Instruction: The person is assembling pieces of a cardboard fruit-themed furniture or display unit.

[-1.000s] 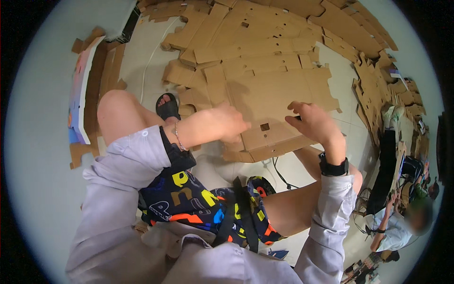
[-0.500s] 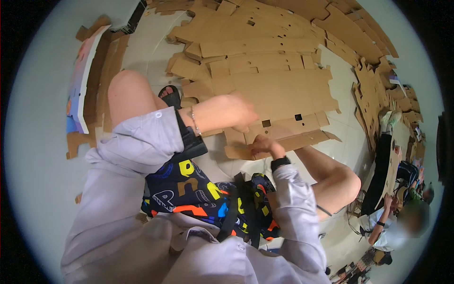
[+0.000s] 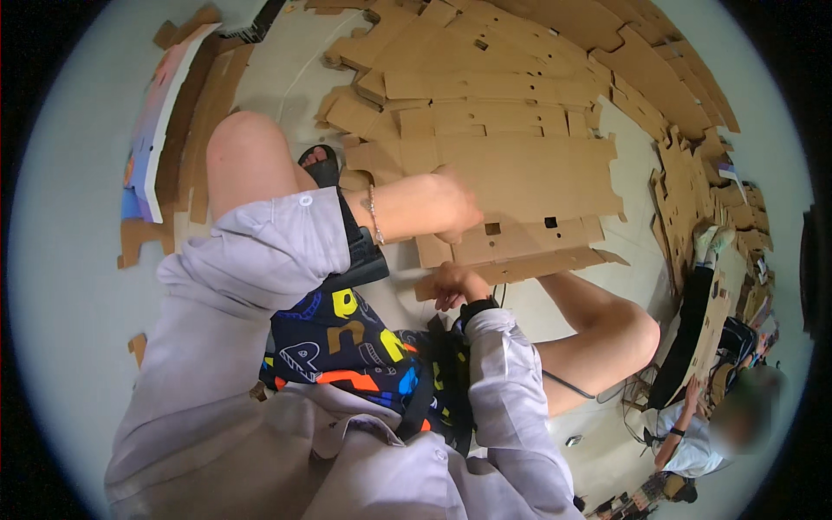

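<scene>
A large brown flattened cardboard sheet (image 3: 529,173) lies before me, with two small square holes near its close edge and a narrow flap (image 3: 555,264) along that edge. My left hand (image 3: 455,206) is over the sheet's near left part, fingers curled and partly smeared. What it holds, if anything, does not show. Closer to me, my right hand (image 3: 458,284) grips the left end of the narrow flap, its fingers bent down past the edge. A beaded bracelet (image 3: 375,215) circles my left wrist; a black band (image 3: 479,308) is on the right.
More flattened cardboard (image 3: 494,43) is piled beyond the sheet. An open carton with a coloured side (image 3: 160,130) stands at the left by the wall. At the far right another person (image 3: 685,442) handles cardboard. My bare knees flank the sheet's near side.
My right hand has moved left along the flap toward its end, and its fingers now point downward. My left hand stays over the sheet. The whole view has shifted slightly.
</scene>
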Motion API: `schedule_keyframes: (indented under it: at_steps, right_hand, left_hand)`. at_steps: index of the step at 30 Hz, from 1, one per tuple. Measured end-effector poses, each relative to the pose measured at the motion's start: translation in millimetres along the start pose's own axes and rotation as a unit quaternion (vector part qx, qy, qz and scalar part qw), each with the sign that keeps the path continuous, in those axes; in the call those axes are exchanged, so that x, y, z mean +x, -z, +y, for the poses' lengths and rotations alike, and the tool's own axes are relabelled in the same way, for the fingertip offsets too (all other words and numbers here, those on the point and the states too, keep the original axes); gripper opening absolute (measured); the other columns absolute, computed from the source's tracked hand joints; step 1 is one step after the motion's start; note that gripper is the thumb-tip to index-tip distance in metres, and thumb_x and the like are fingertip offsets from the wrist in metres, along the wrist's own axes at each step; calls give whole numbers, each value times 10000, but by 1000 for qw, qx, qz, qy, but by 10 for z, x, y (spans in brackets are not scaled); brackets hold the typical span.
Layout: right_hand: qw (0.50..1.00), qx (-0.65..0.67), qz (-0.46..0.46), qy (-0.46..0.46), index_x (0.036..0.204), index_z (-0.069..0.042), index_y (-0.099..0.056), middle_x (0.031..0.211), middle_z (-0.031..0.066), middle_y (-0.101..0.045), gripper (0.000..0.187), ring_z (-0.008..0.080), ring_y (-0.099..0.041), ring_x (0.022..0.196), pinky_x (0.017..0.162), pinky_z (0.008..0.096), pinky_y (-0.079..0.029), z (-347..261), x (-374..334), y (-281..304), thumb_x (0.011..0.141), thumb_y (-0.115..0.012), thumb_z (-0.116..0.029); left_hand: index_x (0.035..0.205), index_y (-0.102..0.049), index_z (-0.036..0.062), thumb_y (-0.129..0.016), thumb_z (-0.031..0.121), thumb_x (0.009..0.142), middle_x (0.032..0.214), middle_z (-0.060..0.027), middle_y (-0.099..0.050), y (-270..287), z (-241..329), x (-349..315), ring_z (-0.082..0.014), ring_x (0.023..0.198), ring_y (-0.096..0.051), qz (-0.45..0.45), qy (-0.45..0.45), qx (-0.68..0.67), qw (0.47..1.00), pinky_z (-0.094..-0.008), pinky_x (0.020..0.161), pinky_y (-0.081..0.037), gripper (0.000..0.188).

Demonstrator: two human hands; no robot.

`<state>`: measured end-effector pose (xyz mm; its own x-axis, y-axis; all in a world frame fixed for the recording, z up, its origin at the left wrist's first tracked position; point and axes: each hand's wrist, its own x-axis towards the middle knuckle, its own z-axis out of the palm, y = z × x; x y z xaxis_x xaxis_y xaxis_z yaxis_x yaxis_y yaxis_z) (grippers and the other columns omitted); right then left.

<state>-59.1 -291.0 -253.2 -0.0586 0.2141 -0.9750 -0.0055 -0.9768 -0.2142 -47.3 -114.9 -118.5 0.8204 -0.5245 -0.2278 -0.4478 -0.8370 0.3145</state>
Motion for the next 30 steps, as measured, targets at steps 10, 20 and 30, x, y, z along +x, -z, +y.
schedule_keyframes:
  at_steps: [10,20,30]
  right_hand:
    - [989,-22,128,64,686,-23,-624,593,91,-623,282,157,-607,502,422,270,-438,57,208,-137,693,-654,-303]
    - [949,-208,230,57,990,-52,-640,1013,158,-635,466,283,-607,959,822,369,-472,-76,219,-222,735,-629,-442]
    - [951,-84,287,82,1041,-46,-625,1021,187,-631,404,327,-599,966,856,397,-455,61,414,-132,808,-569,-371]
  left_hand:
    - [773,-681,99,-590,177,693,739,-78,-667,-134,-92,-19,-252,705,-648,2,-19,7,1000,-356,584,-493,144]
    - [842,-631,74,-604,223,729,773,-100,-651,-136,-34,66,-262,771,-643,-124,-6,9,992,-374,628,-502,189]
    - [801,-645,61,-608,204,691,735,-117,-655,-129,17,108,-267,733,-650,-140,-7,13,990,-370,605,-509,184]
